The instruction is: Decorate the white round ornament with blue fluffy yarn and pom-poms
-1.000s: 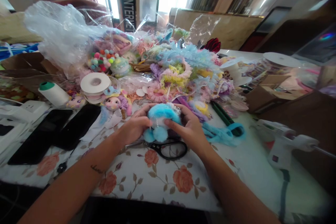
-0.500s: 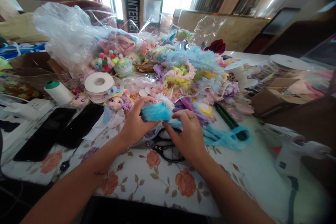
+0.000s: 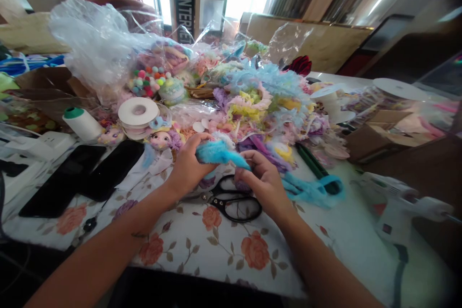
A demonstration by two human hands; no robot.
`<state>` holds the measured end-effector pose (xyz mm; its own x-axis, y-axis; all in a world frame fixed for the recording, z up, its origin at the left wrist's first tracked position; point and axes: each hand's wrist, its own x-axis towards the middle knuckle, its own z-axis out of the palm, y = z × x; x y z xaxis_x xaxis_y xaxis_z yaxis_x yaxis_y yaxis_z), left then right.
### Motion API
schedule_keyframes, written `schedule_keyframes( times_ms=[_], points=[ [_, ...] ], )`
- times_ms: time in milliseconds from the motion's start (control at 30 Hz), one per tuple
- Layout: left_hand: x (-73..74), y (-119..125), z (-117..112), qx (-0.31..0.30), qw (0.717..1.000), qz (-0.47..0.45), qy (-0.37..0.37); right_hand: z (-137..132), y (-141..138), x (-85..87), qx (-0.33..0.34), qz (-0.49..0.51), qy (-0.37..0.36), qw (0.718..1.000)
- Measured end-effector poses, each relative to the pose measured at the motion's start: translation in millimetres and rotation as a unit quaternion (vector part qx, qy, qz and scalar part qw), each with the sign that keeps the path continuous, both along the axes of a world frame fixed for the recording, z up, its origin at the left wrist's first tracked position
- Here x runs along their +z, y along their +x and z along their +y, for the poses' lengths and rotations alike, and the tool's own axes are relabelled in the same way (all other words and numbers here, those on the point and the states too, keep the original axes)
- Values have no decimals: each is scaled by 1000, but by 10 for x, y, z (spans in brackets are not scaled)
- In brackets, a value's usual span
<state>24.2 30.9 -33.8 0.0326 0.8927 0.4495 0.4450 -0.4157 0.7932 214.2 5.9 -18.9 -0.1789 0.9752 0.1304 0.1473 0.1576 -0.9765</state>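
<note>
Between my hands is a fluffy blue strip [image 3: 218, 152], bunched at its left end over some white frilly material. My left hand [image 3: 191, 161] is closed around that bunched end, thumb below and fingers above. With my right hand [image 3: 262, 178] I pinch the strip's narrower end, which is drawn out to the right. More of the blue strip trails past my right hand to a loop [image 3: 330, 190] on the table. Black-handled scissors [image 3: 231, 199] lie on the flowered cloth just below my hands, blades toward the left. What sits inside the bunch is hidden.
Two black phones [image 3: 63, 180] lie at left beside a white thread cone [image 3: 82, 123] and a ribbon spool [image 3: 137, 111]. Behind my hands rises a heap of pastel ruffles [image 3: 267, 79] and plastic bags. A glue gun [image 3: 393, 202] and a cardboard box [image 3: 378, 134] stand at right.
My right hand has moved slightly right, away from my left, pulling the blue strip out between them. More of the scissors now shows. My left hand stays nearly in place.
</note>
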Motion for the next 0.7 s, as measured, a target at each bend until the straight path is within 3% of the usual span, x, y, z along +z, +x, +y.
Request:
schedule_keyframes(
  times_ms=[100, 267, 433, 500, 600, 700],
  points=[
    [-27, 7, -7, 0, 999, 30, 38, -23, -7, 49, 40, -20, -9, 999],
    [-52, 26, -37, -30, 985, 76, 154, 7, -15, 35, -15, -41, 24, 999],
    [-50, 35, -40, -45, 979, 79, 182, -12, -28, -17, -57, -99, 146, 983],
    [-46, 43, -51, -44, 983, 62, 166, -44, -46, -41, -73, -145, 244, 956],
    [-31, 58, -86, -43, 991, 21, 123, -98, -74, -75, -80, -223, 402, 884],
    [-12, 71, -119, -54, 995, -36, 74, -148, -91, -85, -81, -272, 496, 821]
  ],
)
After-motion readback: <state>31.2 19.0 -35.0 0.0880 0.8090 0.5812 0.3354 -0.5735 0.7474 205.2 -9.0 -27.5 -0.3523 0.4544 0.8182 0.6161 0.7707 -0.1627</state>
